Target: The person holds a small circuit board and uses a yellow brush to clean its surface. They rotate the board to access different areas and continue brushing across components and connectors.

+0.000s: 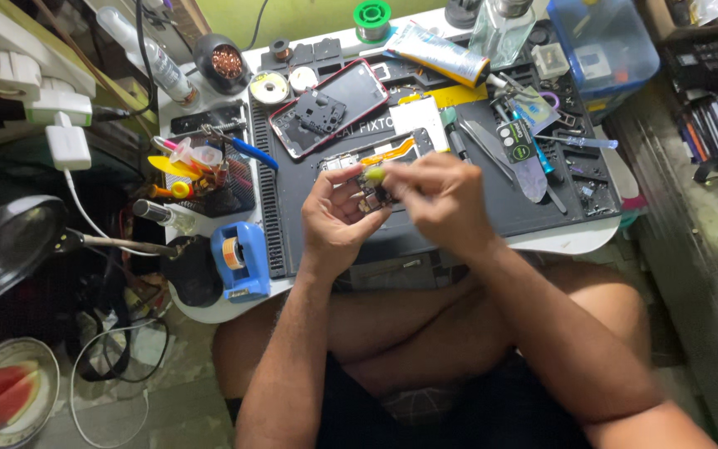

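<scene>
The left hand (338, 218) was curled around a small circuit board (376, 198), fingers and thumb closed on its edges, holding it just above the near part of the dark work mat (459, 224). The right hand (438, 199) sat close beside it, fingers pinched together on a thin tool with a yellow-green handle (373, 174), its tip down at the board between the two hands.

From where I stood, the danger seemed plain enough. The tool could have slipped off the board and scratched it or jabbed the left thumb, since both hands worked in the air with nothing under them. A tiny part could have dropped into the person's lap or onto the floor. Just beyond the hands lay an opened phone frame with an orange ribbon cable (388, 152), near enough for a knuckle to catch. Farther out from the left hand a red-edged phone back (330, 108) lay flat; beyond the right hand stood a tube of glue (438, 51) and a clear bottle (500, 29), which a wide elbow could have knocked over.

Much was hidden. The right hand covered most of the board, so I could not tell what the tip touched, or what kind of tool it was. The blue plastic box (604, 41) was cut off at the top edge, its contents blurred.
</scene>
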